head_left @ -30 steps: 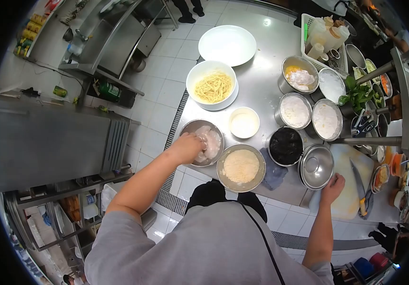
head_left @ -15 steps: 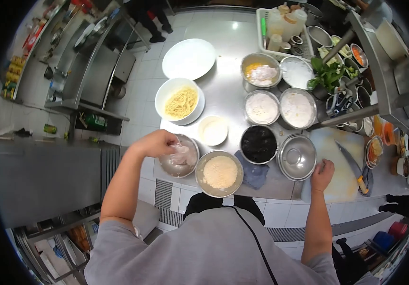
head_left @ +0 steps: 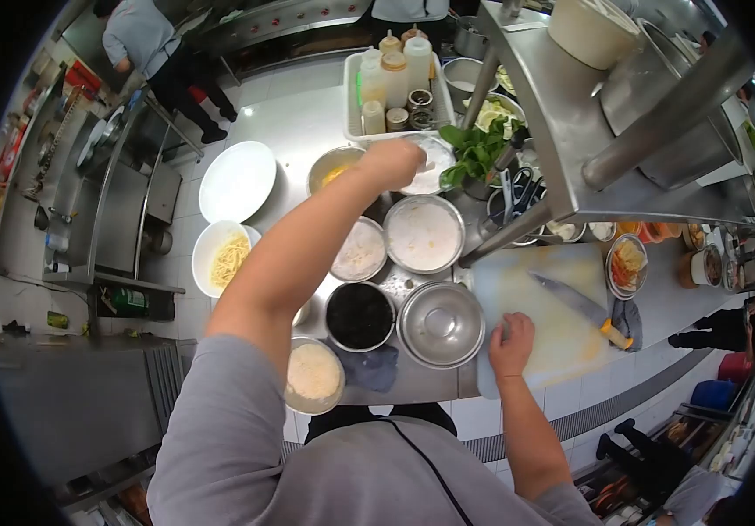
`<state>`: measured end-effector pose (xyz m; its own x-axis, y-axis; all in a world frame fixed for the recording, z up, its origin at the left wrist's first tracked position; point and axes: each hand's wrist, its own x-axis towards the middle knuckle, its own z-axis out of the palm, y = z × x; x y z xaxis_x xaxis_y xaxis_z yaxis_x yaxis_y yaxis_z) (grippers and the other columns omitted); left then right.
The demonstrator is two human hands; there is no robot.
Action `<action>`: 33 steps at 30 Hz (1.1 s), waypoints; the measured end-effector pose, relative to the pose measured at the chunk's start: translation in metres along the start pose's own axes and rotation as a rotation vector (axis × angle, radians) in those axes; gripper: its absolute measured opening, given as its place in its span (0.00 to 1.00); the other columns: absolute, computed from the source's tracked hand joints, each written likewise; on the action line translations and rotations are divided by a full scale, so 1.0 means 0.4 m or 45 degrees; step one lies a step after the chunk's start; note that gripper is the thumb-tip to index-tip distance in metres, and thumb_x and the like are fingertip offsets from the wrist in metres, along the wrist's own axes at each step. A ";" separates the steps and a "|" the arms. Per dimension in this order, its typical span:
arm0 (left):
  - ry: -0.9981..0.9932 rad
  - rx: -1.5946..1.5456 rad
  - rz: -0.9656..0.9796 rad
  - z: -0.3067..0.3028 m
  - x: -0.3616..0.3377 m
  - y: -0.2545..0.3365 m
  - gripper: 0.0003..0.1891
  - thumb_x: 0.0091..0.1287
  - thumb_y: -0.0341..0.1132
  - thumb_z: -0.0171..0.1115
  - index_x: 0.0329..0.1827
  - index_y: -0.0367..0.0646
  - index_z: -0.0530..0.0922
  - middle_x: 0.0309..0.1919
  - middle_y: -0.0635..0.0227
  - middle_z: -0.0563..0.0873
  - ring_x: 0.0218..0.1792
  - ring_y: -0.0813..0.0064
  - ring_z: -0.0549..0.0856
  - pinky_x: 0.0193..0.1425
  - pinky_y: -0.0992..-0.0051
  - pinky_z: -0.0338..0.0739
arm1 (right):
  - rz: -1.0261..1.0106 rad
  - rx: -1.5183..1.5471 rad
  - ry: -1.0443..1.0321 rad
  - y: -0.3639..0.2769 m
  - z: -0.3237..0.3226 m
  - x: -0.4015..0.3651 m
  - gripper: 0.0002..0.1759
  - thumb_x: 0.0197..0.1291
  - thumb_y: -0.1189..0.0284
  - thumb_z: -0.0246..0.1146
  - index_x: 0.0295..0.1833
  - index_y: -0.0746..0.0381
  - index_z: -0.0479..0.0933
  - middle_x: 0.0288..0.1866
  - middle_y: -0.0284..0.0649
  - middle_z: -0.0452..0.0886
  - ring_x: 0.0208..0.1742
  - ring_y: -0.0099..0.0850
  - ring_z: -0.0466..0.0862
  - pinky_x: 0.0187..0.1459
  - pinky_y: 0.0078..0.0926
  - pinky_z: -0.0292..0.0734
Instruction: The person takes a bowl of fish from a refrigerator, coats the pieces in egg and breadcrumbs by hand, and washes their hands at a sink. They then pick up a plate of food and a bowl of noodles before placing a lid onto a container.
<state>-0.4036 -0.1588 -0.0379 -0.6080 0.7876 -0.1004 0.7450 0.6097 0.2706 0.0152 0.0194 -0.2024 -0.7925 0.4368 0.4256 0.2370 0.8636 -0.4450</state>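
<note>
My left hand (head_left: 398, 164) reaches across the table, fingers pinched, above the rim of a bowl of white powder (head_left: 421, 178). What the fingers hold, if anything, is hidden. Partly behind that arm stands a metal bowl with yellow egg (head_left: 332, 169). My right hand (head_left: 512, 344) rests on the left part of the cutting board (head_left: 553, 342), fingers loosely curled and holding nothing. Just left of it are stacked empty metal bowls (head_left: 441, 324). Two bowls of floury white powder, a near one (head_left: 425, 233) and a smaller one (head_left: 362, 250), lie below my left hand.
A black-filled bowl (head_left: 359, 317), a crumb bowl (head_left: 313, 377) and a blue cloth (head_left: 372, 368) line the front. Noodles (head_left: 230, 259) and a white plate (head_left: 237, 182) are left. A knife (head_left: 575, 302) lies on the board. A steel shelf (head_left: 562, 167) overhangs the right; leafy greens (head_left: 480, 153) stand below.
My left hand has left the bowl with the pale raw meat and swung up and right to the white powder. The view has shifted right. My right hand stays by the stacked bowls.
</note>
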 end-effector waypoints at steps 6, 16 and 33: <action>-0.334 0.239 -0.082 0.159 0.170 -0.012 0.13 0.65 0.37 0.69 0.49 0.43 0.92 0.49 0.51 0.93 0.52 0.51 0.91 0.59 0.57 0.85 | 0.044 0.061 -0.047 -0.014 -0.021 0.012 0.15 0.58 0.74 0.69 0.52 0.62 0.82 0.54 0.51 0.81 0.54 0.54 0.80 0.57 0.51 0.77; -0.520 0.264 -0.234 0.156 0.219 0.045 0.16 0.62 0.36 0.71 0.52 0.42 0.92 0.55 0.54 0.92 0.58 0.56 0.91 0.61 0.59 0.85 | 0.046 0.122 -0.079 -0.005 -0.017 0.014 0.16 0.57 0.74 0.70 0.52 0.62 0.82 0.54 0.51 0.80 0.53 0.53 0.81 0.56 0.51 0.77; 0.019 0.000 -0.017 -0.041 0.056 -0.047 0.11 0.64 0.36 0.70 0.45 0.44 0.93 0.41 0.52 0.93 0.44 0.49 0.91 0.52 0.55 0.85 | 0.042 0.104 -0.077 -0.004 -0.012 0.012 0.14 0.58 0.75 0.68 0.51 0.63 0.83 0.53 0.52 0.82 0.54 0.55 0.81 0.58 0.52 0.77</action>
<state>-0.4358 -0.1542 -0.0295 -0.6220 0.7779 -0.0897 0.7369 0.6202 0.2690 0.0137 0.0212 -0.1960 -0.8180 0.4464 0.3627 0.2186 0.8245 -0.5219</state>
